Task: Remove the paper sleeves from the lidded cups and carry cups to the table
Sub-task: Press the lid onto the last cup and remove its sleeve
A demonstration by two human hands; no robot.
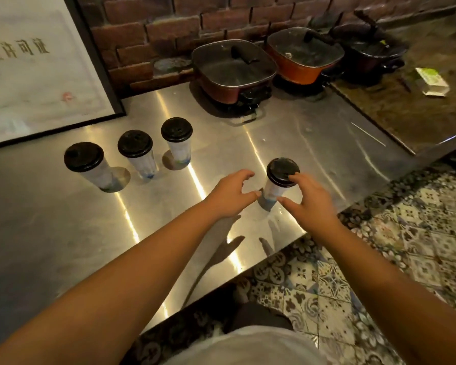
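A white cup with a black lid (273, 189) stands upright on the steel table (313, 143) near its front edge. My left hand (231, 196) hovers just left of it, fingers curved and spread, holding nothing. My right hand (307, 198) sits just right of it; a fingertip reaches the lid's rim and the thumb points at the cup's base. Three more lidded cups stand in a row to the left: one (92, 167) nearest the left, one (138, 155) in the middle, one (178, 142) furthest back.
A square red pot with a glass lid (232, 72) stands at the back, an orange one (304, 57) and a dark one (371, 54) to its right. A framed poster (37, 69) leans at the left. A small box (432, 81) lies on the brown counter. Patterned tile floor (366, 259) lies below right.
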